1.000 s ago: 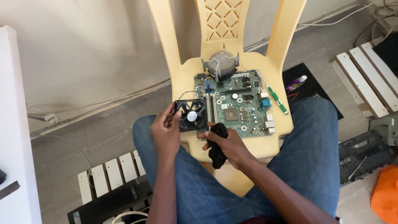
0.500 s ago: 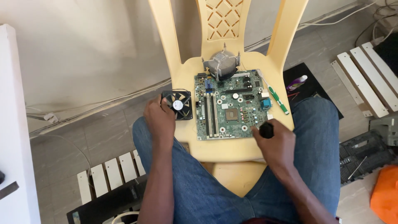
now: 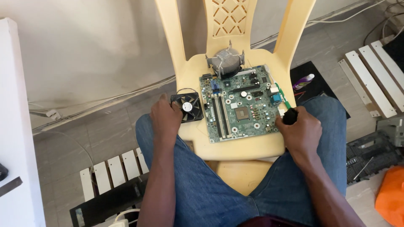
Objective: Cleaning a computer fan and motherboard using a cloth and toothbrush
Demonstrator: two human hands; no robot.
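Moved the right hand (image 3: 301, 132) outward since half a second ago, from the front right corner of the green motherboard (image 3: 240, 105) to the right edge of the chair seat (image 3: 235, 147). Kept the left hand (image 3: 166, 117) at the left edge, with hardly any shift there. Was working with both hands close together over the board's front left part a second ago; now well apart, one on each side.

Left fingers curled round the near side of the black fan (image 3: 187, 107), thumb on top, pinching its frame. Fan resting flat on the seat's left edge, just beside the board, thin wire looping behind it. Right fingers wrapped tight about a black object (image 3: 290, 115), its tip touching or just over a green screwdriver (image 3: 283, 97) lying along the board's right edge; cannot tell which. Round metal heatsink (image 3: 227, 61) sitting at the back of the seat, overlapping the board's far edge.

Probably best to grip the fan by its frame only, away from the blades. Mind the wire, keep the seat's edge in view, and hold the board level and still.
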